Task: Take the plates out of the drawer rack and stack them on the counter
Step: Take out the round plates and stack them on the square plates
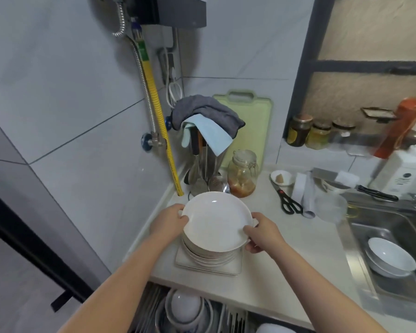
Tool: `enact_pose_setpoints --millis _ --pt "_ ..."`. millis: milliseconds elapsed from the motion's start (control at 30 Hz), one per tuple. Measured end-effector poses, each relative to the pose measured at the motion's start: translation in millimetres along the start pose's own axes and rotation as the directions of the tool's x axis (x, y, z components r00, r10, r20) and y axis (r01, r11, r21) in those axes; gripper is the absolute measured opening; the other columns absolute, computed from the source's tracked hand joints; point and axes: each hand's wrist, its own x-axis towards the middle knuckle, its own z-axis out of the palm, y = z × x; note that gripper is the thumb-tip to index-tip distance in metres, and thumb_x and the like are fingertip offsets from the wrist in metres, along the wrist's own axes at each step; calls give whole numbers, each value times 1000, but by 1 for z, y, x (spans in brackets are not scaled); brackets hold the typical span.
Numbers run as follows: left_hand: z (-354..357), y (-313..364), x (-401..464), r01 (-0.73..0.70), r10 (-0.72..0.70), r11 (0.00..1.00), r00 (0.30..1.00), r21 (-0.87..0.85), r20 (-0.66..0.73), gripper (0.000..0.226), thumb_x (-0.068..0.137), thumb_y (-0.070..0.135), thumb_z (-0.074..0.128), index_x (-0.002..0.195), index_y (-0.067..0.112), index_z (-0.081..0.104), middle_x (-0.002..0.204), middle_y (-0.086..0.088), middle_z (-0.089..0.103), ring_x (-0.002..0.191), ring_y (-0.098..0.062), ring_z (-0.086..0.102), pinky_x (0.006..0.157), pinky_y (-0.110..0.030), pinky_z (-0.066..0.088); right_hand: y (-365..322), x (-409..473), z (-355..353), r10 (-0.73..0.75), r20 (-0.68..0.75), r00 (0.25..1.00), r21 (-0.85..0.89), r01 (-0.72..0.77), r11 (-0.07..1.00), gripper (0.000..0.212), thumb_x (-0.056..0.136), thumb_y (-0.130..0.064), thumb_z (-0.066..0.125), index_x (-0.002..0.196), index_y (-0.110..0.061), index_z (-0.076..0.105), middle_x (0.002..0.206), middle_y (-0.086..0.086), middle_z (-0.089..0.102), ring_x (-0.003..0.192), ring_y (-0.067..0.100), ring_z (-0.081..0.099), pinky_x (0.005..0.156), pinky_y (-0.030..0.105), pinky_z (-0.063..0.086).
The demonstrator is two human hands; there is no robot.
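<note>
Bowls (185, 306) sat in the drawer rack (233, 318) below the stack (209, 257), over which both hands (169, 222) (262, 233) gripped a white plate (216, 221); lowering it level and centred seemed wise.

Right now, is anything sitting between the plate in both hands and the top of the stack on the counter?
Nothing visible. The white plate, held at its rim by the left hand and right hand, sits tilted directly over the stack of plates. The scissors and glass jar lie clear of it.
</note>
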Motion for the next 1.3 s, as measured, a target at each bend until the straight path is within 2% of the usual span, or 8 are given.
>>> enact_pose_setpoints --millis 200,467,700,867,1033,1167,1233,1300 --pt "11 -19 34 -7 4 999 997 41 78 38 87 19 49 124 25 58 109 -7 68 97 -24 63 63 -26 37 4 36 20 65 23 998 7 -65 998 49 79 -10 52 127 -19 46 79 12 63 37 17 60 49 34 57" --pt "29 -36 52 -21 -2 987 989 160 147 39 87 19 45 125 23 55 114 -5 66 99 -26 63 85 -35 51 19 52 35 125 13 992 -16 -125 992 51 80 -11 54 130 -19 47 67 9 60 29 12 53 36 22 45" --pt "44 -46 54 -29 4 982 992 185 130 31 84 23 51 113 19 60 109 -3 67 97 -24 61 81 -33 51 31 54 35 132 -6 991 -1 -132 991 48 79 -6 53 126 -14 53 63 8 56 29 12 48 34 18 40" --pt "50 -48 53 -16 1 986 996 163 90 30 86 22 50 114 14 59 107 -6 68 97 -26 63 85 -39 52 37 49 37 86 8 996 0 -86 996 46 81 -5 51 127 -13 51 59 7 55 28 10 47 34 18 40" --pt "60 -59 22 -32 37 989 999 145 -29 37 100 39 34 123 19 54 108 -2 69 99 -24 63 83 -37 52 49 32 33 -18 6 1000 -20 18 1000 36 90 -18 54 126 -15 53 70 4 61 57 18 59 52 26 51" --pt "70 -67 -19 3 8 995 995 99 -103 43 98 51 27 123 30 54 104 11 67 90 -14 62 72 -31 47 72 7 22 -168 -20 986 -274 156 949 38 92 -31 55 127 -14 57 94 0 65 90 16 60 81 25 45" --pt "76 -70 -43 -12 22 995 995 101 -100 44 95 57 27 119 33 54 96 15 65 83 -9 61 69 -29 47 89 -9 17 -215 12 977 -364 205 909 40 93 -31 53 131 -16 55 113 0 64 105 13 59 91 23 44" --pt "87 -76 -67 -46 56 990 996 131 -74 44 94 59 31 122 34 52 98 15 65 87 -8 62 70 -29 47 110 -28 13 -233 55 971 -429 234 872 42 94 -34 51 134 -18 52 127 -3 59 116 11 55 97 22 41"
